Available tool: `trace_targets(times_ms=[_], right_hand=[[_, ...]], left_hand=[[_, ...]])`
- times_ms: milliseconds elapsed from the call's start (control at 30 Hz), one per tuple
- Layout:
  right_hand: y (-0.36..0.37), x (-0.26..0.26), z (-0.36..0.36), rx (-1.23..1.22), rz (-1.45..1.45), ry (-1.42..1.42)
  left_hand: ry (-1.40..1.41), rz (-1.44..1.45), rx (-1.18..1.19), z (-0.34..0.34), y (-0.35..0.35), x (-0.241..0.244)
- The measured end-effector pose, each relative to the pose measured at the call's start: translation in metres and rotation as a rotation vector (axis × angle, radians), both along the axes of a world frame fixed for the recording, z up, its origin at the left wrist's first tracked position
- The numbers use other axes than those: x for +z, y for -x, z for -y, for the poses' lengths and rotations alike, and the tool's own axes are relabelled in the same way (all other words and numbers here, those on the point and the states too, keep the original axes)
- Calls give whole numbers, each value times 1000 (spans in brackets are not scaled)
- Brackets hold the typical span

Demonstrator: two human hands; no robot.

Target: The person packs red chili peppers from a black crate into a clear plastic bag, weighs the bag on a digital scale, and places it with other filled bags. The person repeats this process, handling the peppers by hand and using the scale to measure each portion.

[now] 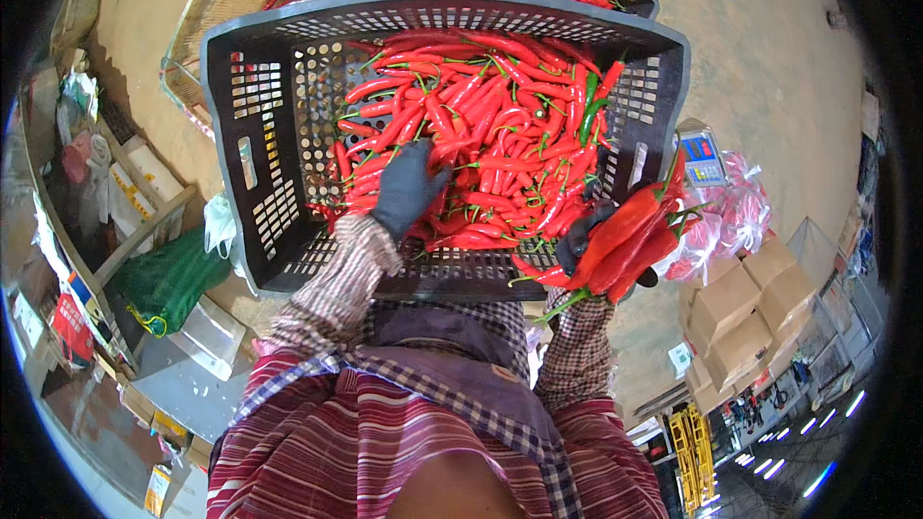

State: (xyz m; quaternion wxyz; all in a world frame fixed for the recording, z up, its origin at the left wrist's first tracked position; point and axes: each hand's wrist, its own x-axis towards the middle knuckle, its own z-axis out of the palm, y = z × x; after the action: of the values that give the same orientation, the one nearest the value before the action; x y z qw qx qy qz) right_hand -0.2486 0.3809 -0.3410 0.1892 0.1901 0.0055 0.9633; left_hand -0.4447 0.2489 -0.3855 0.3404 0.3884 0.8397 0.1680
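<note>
A dark plastic crate [447,3] with slotted walls stands before me, holding a heap of red chili peppers [497,115]. My left hand [411,184], in a dark glove, reaches down onto the heap near its left part. Its fingertips are partly hidden among the peppers, so whether they grip one cannot be told. Over the crate's right front corner, my gloved right hand [580,234] holds a bunch of long red chili peppers [624,241] with green stems. A green chili pepper [591,112] lies at the heap's right side.
Behind stands a second crate [649,0] of red peppers, with a woven basket [195,29] to its left. A digital scale [699,151], bagged peppers [743,194] and cardboard boxes [728,303] sit at right. A green mesh sack [173,277] lies at left.
</note>
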Motion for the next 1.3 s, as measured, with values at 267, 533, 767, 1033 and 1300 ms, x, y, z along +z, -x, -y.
trace_targets(times_ms=[267,533,767,1033,1300], right_hand=[[-62,-24,43,-236,346,-2],[-75,-6,57,-380,400,139],[-117,-1,69,-445,544,264],[-225,16,68,-651,580,391],[-313,2,81,-954,633,284]], left_hand=[[160,96,-83,2,16,-39],[-257,100,-425,-39,-6,25],[-224,-494,-708,-59,-67,-40],[6,1313,569,-59,-73,81],[507,1798,412,-120,-295,105]])
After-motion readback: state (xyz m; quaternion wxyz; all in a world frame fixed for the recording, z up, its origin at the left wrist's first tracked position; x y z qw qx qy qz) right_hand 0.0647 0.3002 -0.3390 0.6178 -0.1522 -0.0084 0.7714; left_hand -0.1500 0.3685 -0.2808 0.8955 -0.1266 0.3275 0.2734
